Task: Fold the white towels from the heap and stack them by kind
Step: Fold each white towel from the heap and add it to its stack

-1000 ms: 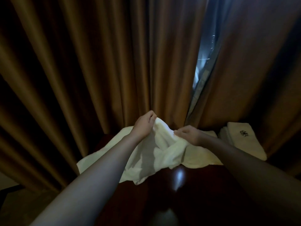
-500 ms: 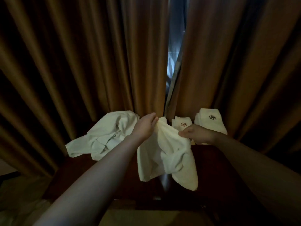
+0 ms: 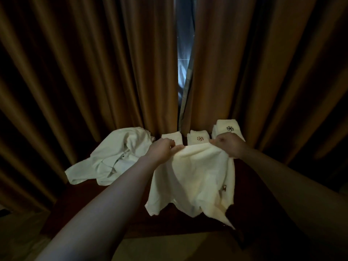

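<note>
A cream-white towel point(image 3: 195, 178) hangs in front of me, held up by its top edge above the dark table point(image 3: 116, 202). My left hand point(image 3: 162, 149) pinches the left part of that edge and my right hand point(image 3: 228, 146) grips the right part. A small embroidered mark shows near its lower right side. A rumpled heap of white towels point(image 3: 111, 157) lies on the table's far left. Three folded stacks stand at the back: a plain one point(image 3: 172, 137), one with a brown logo point(image 3: 198, 138), and a taller one with a black logo point(image 3: 228, 127).
Brown curtains point(image 3: 94, 72) hang right behind the table, with a narrow bright gap point(image 3: 184, 53) in the middle. The table's front edge runs below the hanging towel, with pale floor point(image 3: 169, 247) beneath it.
The towel has been lifted off the table and my hands have moved apart along its top edge, spreading it wider. The view has shifted so the folded stacks now show.
</note>
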Demonstrator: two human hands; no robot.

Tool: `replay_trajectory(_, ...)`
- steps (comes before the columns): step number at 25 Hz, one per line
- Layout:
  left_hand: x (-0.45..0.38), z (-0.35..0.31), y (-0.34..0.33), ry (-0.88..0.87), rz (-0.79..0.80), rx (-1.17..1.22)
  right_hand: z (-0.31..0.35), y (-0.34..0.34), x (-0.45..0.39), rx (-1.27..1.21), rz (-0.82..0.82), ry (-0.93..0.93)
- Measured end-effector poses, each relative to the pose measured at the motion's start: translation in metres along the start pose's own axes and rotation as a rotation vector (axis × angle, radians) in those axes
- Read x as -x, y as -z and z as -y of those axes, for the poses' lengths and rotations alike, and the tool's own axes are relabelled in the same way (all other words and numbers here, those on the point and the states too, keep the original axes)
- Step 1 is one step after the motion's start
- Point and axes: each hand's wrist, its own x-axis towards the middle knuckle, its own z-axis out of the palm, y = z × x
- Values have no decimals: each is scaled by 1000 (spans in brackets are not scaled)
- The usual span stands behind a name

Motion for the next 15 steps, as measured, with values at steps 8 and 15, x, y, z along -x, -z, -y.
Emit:
replay_trajectory(8,-11,24,11,109,221,406,1,2,-9,125,20,-19)
replay_trajectory(15,-36,43,-7,56,36,10,-17,4,-28,54,-174,-139)
